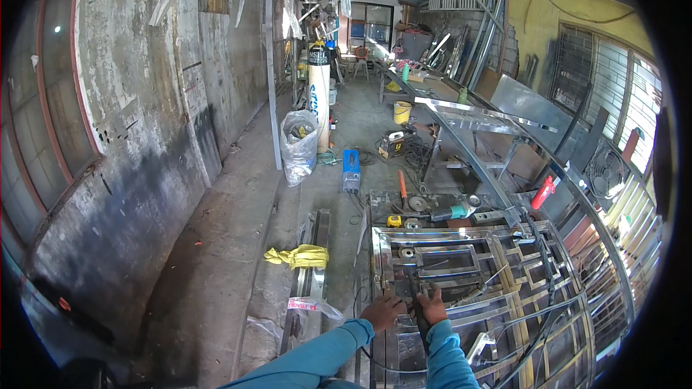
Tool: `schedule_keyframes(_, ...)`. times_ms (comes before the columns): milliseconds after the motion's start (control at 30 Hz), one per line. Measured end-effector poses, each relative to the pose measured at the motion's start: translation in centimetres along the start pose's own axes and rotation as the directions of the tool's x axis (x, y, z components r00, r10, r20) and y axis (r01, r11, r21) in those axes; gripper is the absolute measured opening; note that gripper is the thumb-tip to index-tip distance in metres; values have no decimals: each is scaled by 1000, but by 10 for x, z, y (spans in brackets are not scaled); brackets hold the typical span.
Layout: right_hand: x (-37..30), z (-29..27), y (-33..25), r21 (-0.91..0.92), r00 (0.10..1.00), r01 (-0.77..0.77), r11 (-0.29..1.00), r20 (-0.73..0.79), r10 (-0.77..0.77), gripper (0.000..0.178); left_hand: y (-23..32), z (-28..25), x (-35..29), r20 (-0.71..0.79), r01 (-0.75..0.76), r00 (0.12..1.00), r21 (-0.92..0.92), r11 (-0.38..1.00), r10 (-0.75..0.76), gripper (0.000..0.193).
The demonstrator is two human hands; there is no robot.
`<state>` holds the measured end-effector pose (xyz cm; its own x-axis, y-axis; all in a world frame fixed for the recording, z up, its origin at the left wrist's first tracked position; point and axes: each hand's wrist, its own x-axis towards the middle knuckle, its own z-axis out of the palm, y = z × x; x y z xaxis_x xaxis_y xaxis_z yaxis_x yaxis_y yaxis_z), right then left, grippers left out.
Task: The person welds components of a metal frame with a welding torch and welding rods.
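Observation:
A metal grille frame (pixel 504 295) of shiny bars and square patterns lies low in front of me. My right hand (pixel 432 306) is closed around a long dark tool (pixel 414 287), held over the frame's left part; its exact kind is hard to make out. Beside it, my left hand (pixel 383 312) rests palm down on the frame's left side rail, fingers spread. Beyond the frame's far edge lie a yellow tape measure (pixel 393 221), a teal angle grinder (pixel 460 209) and an orange-handled tool (pixel 403 186). A small round disc (pixel 407 252) sits on the frame.
Dark cables (pixel 551 281) cross the frame's right side. Left of it, long metal bars (pixel 311 284) carry a yellow cloth (pixel 299 256). Farther off stand a blue machine (pixel 351 171), a tall gas cylinder (pixel 319 94) and a clear bag (pixel 299 145). A metal table (pixel 468 140) runs along the right.

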<state>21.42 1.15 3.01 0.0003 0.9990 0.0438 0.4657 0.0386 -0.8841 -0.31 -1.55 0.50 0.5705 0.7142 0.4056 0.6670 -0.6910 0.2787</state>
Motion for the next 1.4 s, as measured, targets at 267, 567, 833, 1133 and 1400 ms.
schedule_keyframes(267,9,7,4,152,974,-209,966,121,191,70,-1,-5,-2,-23,38,999,35,999,-37,47)
schedule_keyframes(567,31,11,66,186,969,-125,975,234,79,64,4,-6,0,-54,7,999,10,1000,-7,37)
schedule_keyframes(833,-1,10,6,-42,985,50,998,-163,-56,69,4,-5,1,-67,2,998,22,1000,-1,41)
schedule_keyframes(1133,-17,-2,-45,151,994,-106,983,2,107,54,1,2,-1,12,39,999,20,999,-39,57)
schedule_keyframes(1400,-6,-8,-41,40,974,-177,983,154,169,55,1,-3,-3,-30,16,999,51,999,-15,42)
